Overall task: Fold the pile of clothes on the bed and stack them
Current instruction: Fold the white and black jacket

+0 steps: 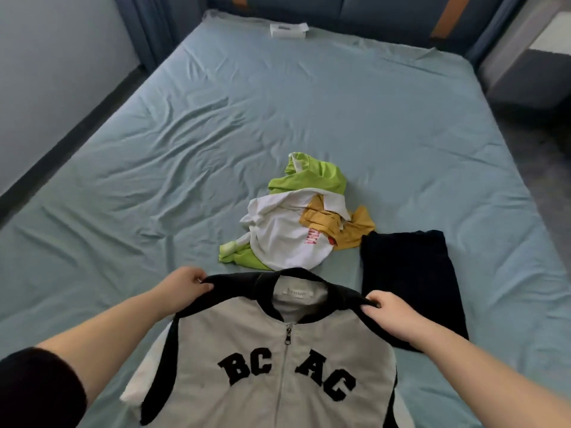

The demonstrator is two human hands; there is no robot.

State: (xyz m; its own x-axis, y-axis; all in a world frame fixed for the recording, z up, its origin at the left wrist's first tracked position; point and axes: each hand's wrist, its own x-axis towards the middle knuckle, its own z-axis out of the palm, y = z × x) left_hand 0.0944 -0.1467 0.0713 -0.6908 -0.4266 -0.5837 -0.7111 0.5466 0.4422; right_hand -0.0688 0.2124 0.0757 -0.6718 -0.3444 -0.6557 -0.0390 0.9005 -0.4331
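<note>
Gripping jacket (262, 350) at its shoulders with left hand (185, 285) and right hand (390, 315), fingers curled round fabric. Likely soft, floppy; hold beside collar.

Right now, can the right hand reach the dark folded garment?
Likely yes, once freed: the right hand grips the jacket, but the dark garment lies just beside it, nothing between.
</note>
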